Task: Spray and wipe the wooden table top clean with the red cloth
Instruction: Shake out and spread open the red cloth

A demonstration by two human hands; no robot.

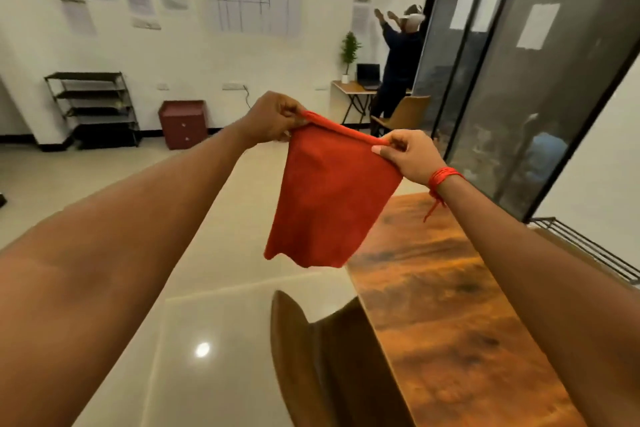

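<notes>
The red cloth hangs spread out in the air in front of me, held up by its top edge. My left hand pinches its upper left corner, and my right hand, with a red thread around the wrist, pinches the upper right corner. Below and to the right runs the wooden table top, dark brown with orange grain; the cloth's lower edge hangs above its far left end. No spray bottle is in view.
A brown chair back stands against the table's left edge. A metal rack lies behind the table on the right. Across the tiled floor are a shelf unit, a maroon cabinet and a person at a small desk.
</notes>
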